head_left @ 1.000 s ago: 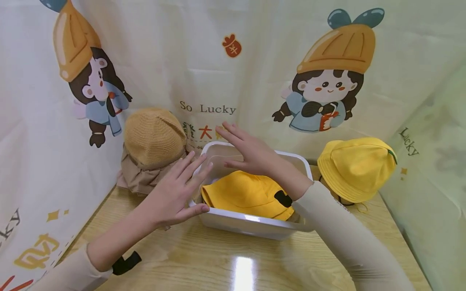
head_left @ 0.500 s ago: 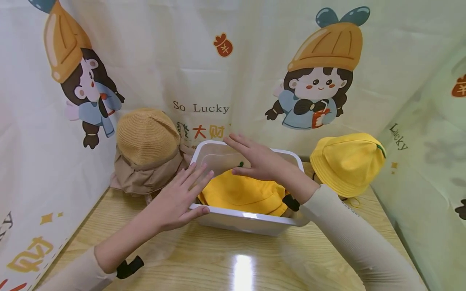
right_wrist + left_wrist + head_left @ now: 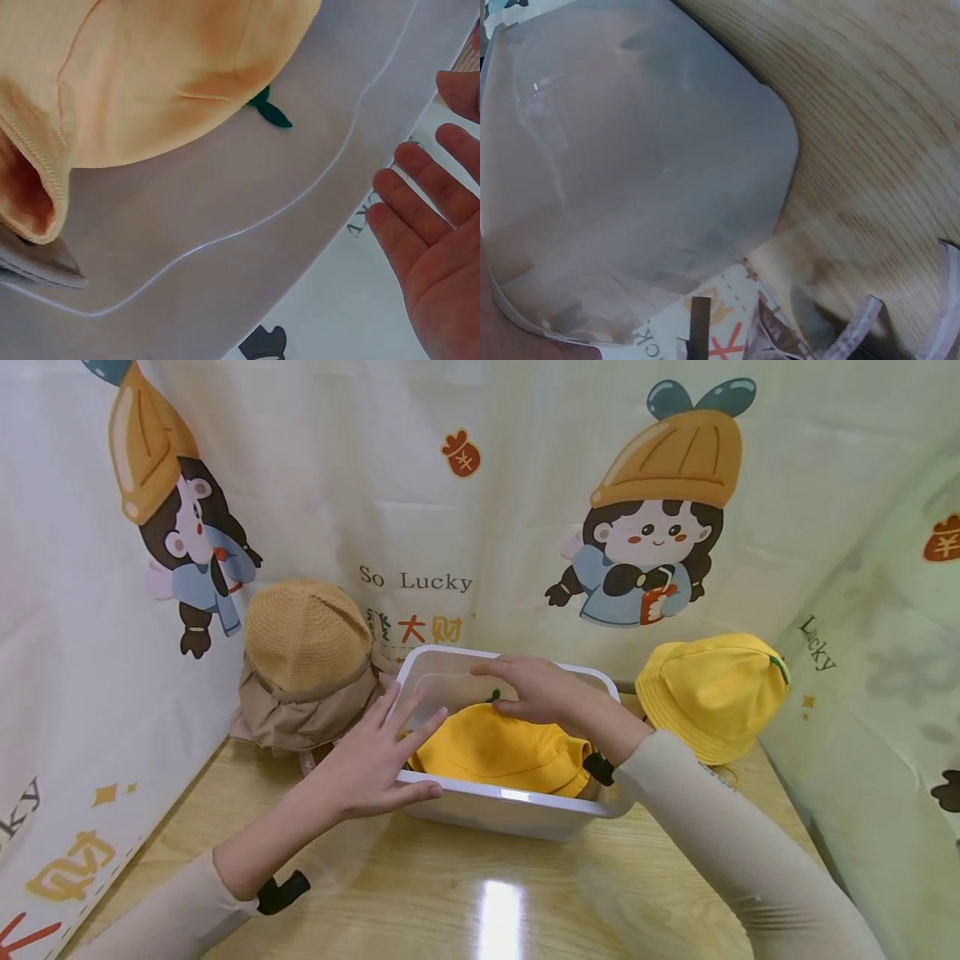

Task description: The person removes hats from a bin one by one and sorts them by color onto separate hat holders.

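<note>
I have a yellow hat [image 3: 498, 752] inside the white bin [image 3: 495, 818], its body filling much of the bin toward the front wall. Its green leaf tab [image 3: 274, 112] points toward the back wall in the right wrist view. A grey-brown bit of cloth [image 3: 37, 262] pokes out at the hat's edge.

Left hand [image 3: 378, 768]: fingers spread wide, over the bin's front left corner, thumb out by the front rim. Contact with the rim: I can't tell, even from the left wrist view.

Right hand [image 3: 536, 689]: fingers loose and a little bent, thumb apart, above the back part of the bin. The right wrist view gives me its palm, apart from the yellow hat.

Left of the bin I get a tan knit hat [image 3: 303, 635] sitting on a brown cloth hat [image 3: 307, 714], just beside the bin. Pale straps [image 3: 855, 322] lie near the bin in the left wrist view. To the right, a second yellow hat [image 3: 716, 693], tilted. All on the wood-grain table [image 3: 420, 893], glare at front; printed curtain [image 3: 525, 527] behind. Light sleeves [image 3: 750, 860] on both arms.
</note>
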Motion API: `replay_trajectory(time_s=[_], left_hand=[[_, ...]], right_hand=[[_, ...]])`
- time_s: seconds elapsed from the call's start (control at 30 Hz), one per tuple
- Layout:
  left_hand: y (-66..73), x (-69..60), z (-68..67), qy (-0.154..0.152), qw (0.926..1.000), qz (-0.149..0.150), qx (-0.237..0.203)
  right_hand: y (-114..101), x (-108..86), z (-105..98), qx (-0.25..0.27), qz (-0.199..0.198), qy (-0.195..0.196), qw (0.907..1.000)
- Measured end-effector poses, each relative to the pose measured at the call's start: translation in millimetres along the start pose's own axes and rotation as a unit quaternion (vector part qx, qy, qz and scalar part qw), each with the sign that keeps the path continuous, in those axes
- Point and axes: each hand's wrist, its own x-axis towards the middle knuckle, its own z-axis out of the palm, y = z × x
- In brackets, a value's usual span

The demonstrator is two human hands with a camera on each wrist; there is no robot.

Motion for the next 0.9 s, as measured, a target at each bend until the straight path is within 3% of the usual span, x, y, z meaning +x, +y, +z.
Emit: replay_trajectory(time_s=[0.2,0.4,0.9], left_hand=[[0.6,-2.0,2.7,0.012,0.9999,0.006,0.002],[1.4,-1.7,3.6,0.026,0.9996,0.009,0.009],[5.3,-0.9,-0.5,-0.007,0.9998,-0.011,0.018]], right_hand=[[6.2,-0.5,8.6,0.033,0.041,-0.043,0.9977],[14.6,-0.3,13.9,0.012,0.046,-0.054,0.9974],[22.5,-4.2,19.4,0.001,0.075,-0.077,0.9942]])
